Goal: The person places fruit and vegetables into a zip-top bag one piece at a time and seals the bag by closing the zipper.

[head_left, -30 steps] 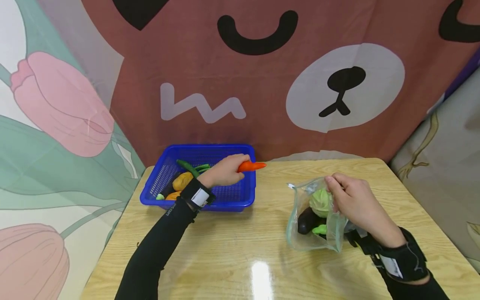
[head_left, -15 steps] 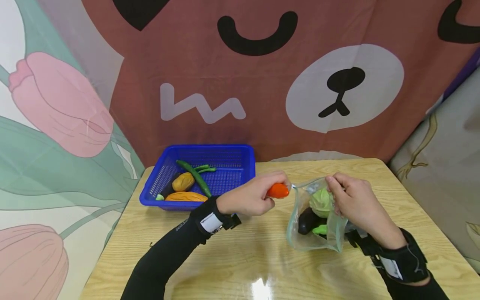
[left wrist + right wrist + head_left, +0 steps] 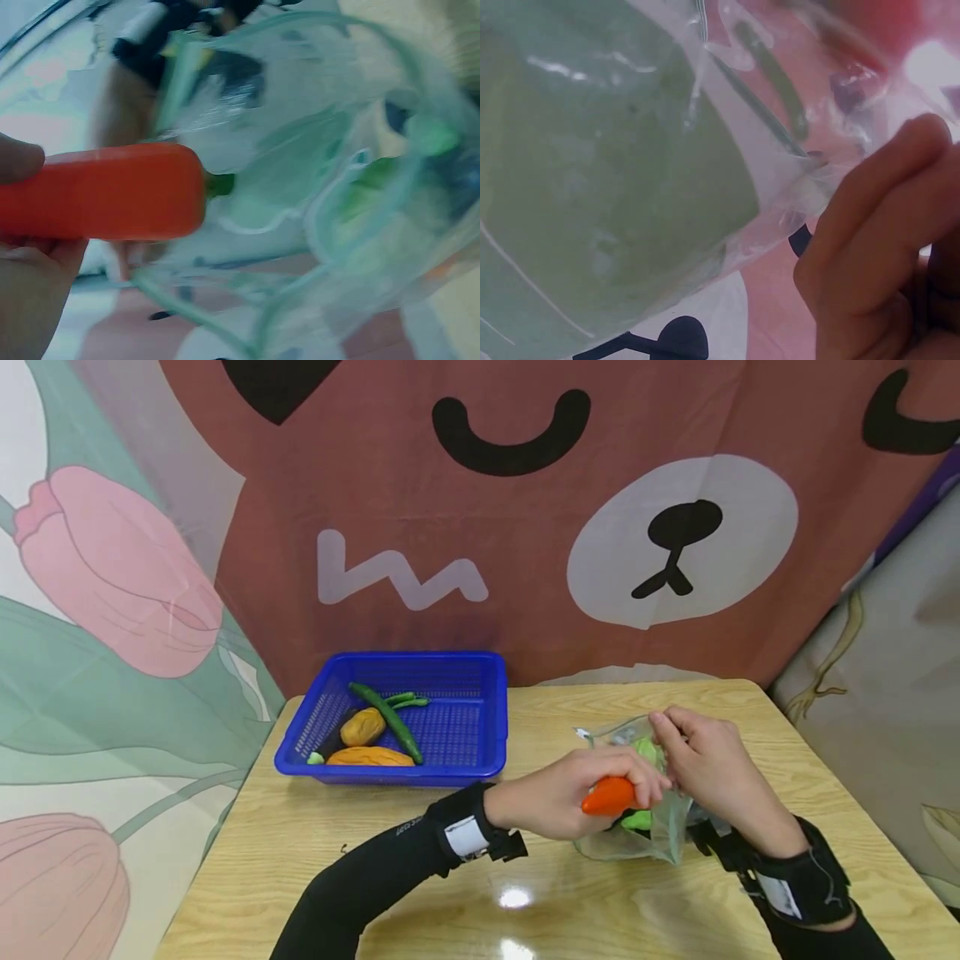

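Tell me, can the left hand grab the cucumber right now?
Probably not: the left hand holds the carrot over by the bag, though nothing covers the cucumber in the basket.

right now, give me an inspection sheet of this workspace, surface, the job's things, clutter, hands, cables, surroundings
Surface: pale wood-grain table, with bright glare spots
Job's things: carrot at the mouth of a clear bag, which holds a cabbage; blue basket with a cucumber and other vegetables
Clutter: tiny dark speck by the left sleeve, too small to identify
Hands: left hand grips the carrot; right hand pinches the bag's edge
Cables: thin pale strand on the right wrist strap; cannot tell if it is a cable
Surroundings: fabric backdrop with a bear face, tulip print at left
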Motion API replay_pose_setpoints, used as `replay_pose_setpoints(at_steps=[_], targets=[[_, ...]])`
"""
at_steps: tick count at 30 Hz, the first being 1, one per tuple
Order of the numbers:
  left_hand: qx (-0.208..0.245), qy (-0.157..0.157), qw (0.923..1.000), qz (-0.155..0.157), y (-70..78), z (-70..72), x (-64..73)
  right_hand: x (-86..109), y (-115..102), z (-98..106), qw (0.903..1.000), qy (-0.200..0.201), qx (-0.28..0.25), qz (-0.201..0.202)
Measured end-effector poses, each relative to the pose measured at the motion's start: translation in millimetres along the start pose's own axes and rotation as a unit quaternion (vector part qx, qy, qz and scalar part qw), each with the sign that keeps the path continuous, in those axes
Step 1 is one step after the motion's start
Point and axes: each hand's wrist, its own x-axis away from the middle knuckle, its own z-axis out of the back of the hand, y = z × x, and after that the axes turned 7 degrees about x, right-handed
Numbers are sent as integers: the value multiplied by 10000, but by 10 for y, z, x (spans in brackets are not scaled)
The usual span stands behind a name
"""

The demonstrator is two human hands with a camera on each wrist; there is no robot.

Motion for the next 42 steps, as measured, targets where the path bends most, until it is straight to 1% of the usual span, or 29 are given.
replay_pose_setpoints(at_steps=[2, 3, 7, 10, 13, 15, 18, 20, 23, 26, 27, 28, 29, 31, 33, 34, 35, 38, 40, 42], targets=[[-189, 71, 9998, -43, -115, -46, 0, 6, 2, -2, 10000, -1, -26, -6], [-341, 120, 9993, -16, -169, -67, 3, 9, 4, -2, 10000, -15, -52, -31], [-899, 246, 9954, 208, -327, -141, 17, 26, 3, -5, 9998, -82, -143, -119], [-1300, 266, 9904, 395, -392, -189, 20, 36, 1, -2, 9997, -102, -149, -137], [-1444, 395, 9870, 579, -420, -234, 23, 42, -2, 1, 9998, -88, -161, -123], [-1322, 646, 9863, 746, -426, -267, 30, 44, -4, 4, 9998, -57, -131, -103], [-1195, 1059, 9823, 981, -434, -316, 41, 47, -1, 10, 10000, 14, -57, -51], [-938, 1271, 9810, 1123, -435, -346, 49, 48, 2, 10, 10000, 28, -30, -15], [-619, 1336, 9812, 1251, -441, -378, 37, 45, 4, 10, 10000, 65, -5, 11], [-212, 1290, 9800, 1503, -460, -411, -5, 42, 3, 12, 9999, 130, 18, 23], [13, 1299, 9771, 1686, -468, -428, -29, 41, 4, 14, 9998, 174, 29, 36], [296, 1334, 9726, 1881, -478, -451, -57, 40, 4, 15, 9997, 230, 56, 61], [637, 1395, 9661, 2077, -489, -476, -88, 41, 9, 16, 9996, 266, 63, 86], [1315, 1558, 9468, 2490, -504, -537, -157, 40, 12, 18, 9993, 335, 73, 137], [1914, 1801, 9229, 2812, -514, -601, -235, 38, 14, 16, 9988, 430, 135, 170], [2039, 1868, 9172, 2867, -522, -626, -273, 39, 17, 16, 9987, 458, 152, 155], [2053, 1891, 9147, 2923, -528, -646, -309, 41, 21, 15, 9987, 473, 155, 138], [1514, 1873, 9207, 3072, -558, -677, -395, 48, 32, 16, 9986, 493, 153, 103], [1025, 1791, 9249, 3194, -591, -682, -429, 54, 37, 19, 9987, 488, 129, 105], [222, 1572, 9297, 3324, -636, -688, -446, 58, 32, 20, 9987, 472, 99, 139]])
